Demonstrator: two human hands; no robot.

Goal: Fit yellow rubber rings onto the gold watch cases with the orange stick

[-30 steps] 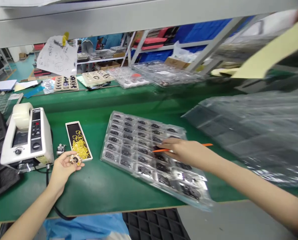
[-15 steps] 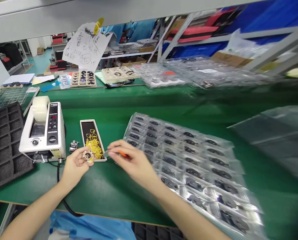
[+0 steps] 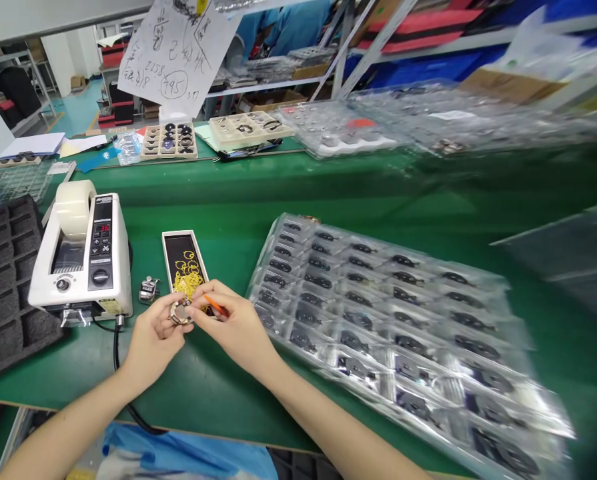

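My left hand (image 3: 155,330) cradles a small round metal part with a brass-coloured rim (image 3: 181,312) between its fingers. My right hand (image 3: 235,323) grips a slim orange-handled pick (image 3: 214,305), and its fingers reach the round part from the right. Just behind both hands lies an open black-lined box (image 3: 182,257) holding a heap of yellow rubber rings. A large clear blister tray (image 3: 383,333) of small black parts lies to the right of my right hand, not touching it.
A white tape dispenser (image 3: 83,257) and a small tally counter (image 3: 148,290) stand left of the box. Black foam trays (image 3: 5,287) lie further left. Trays of parts line the bench's back, and a person in blue (image 3: 283,27) stands beyond the shelving.
My right hand has moved left from over the blister tray to my left hand, bringing the orange pick to the round part. The view has turned, shifting the tray right.
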